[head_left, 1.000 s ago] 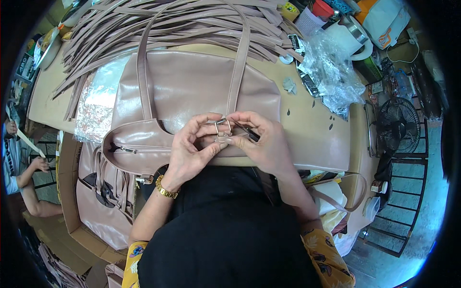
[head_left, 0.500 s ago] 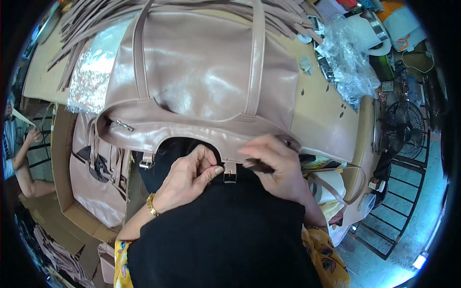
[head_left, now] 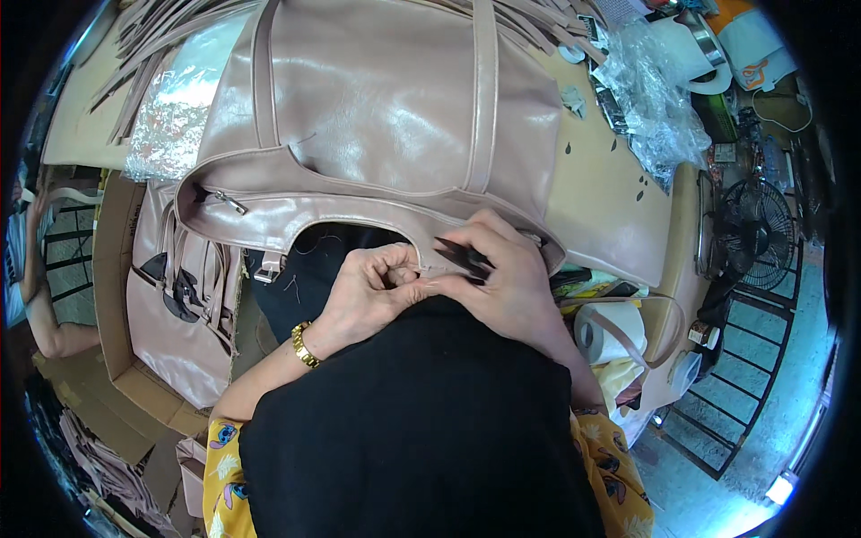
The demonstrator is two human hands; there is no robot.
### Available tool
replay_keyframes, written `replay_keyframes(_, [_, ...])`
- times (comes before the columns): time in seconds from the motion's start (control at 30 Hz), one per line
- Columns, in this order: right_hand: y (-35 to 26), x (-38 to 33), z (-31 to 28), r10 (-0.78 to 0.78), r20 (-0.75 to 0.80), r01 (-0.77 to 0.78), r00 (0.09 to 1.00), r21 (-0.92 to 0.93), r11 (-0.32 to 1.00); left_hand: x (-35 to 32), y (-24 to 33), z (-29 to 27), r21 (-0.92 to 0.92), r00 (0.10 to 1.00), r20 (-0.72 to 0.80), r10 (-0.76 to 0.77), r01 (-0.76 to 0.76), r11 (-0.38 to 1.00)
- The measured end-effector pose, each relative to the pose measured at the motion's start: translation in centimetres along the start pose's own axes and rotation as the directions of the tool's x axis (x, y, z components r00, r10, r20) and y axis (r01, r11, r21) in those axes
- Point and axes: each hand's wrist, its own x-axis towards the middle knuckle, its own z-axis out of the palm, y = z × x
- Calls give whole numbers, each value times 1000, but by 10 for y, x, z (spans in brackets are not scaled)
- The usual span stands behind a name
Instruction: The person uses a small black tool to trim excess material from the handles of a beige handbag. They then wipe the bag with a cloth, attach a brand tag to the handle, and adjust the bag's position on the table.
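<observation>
A dusty-pink handbag (head_left: 386, 99) lies on the table, its open edge toward me and its two handles stretched away. My left hand (head_left: 377, 287) is closed, pinching the near edge of the bag where a short buckle tab hangs; the fingers hide that buckle. Against it, thumb to thumb, is my right hand (head_left: 511, 278), wrapped round dark thread snips (head_left: 465, 258) whose pointed blades stick out toward the left. A second metal buckle (head_left: 269, 266) hangs from the bag's edge to the left. Near it shows a silver zip pull (head_left: 231, 203). Loose thread ends lie on my black apron (head_left: 413, 430).
At left, a cardboard box (head_left: 117, 296) holds more pink bags (head_left: 179, 350). Pink strips (head_left: 161, 45) are piled at the back. Crumpled clear plastic (head_left: 650, 99) lies back right. A white roll (head_left: 605, 332) and a fan (head_left: 758, 229) stand right. Another person's arm (head_left: 45, 314) shows far left.
My right hand has come left and down to meet my left hand, covering the buckle that showed between them. My left hand has shifted slightly right. The other person's arm has risen.
</observation>
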Motion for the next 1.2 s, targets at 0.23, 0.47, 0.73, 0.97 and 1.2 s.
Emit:
replay_keyframes(0.23, [20,23,-7,41,79,-53,996,157,986,3,15,8,56,993,-91,81,-76,996])
replay_keyframes(0.47, [-5,21,-20,-259,111,272,960,-126,954,2,20,4,149,988,-133,81,-61,987])
replay_keyframes(0.73, [-7,25,-6,-129,12,129,992,-23,991,5,19,7,357,923,-195,333,-249,900])
replay_keyframes(0.97, [-3,22,0,-172,-36,169,984,-71,983,12,14,4,398,901,-147,409,-324,858])
replay_keyframes(1.2, [-17,9,-44,-314,299,42,901,660,750,13,3,-2,277,931,-186,315,-258,925])
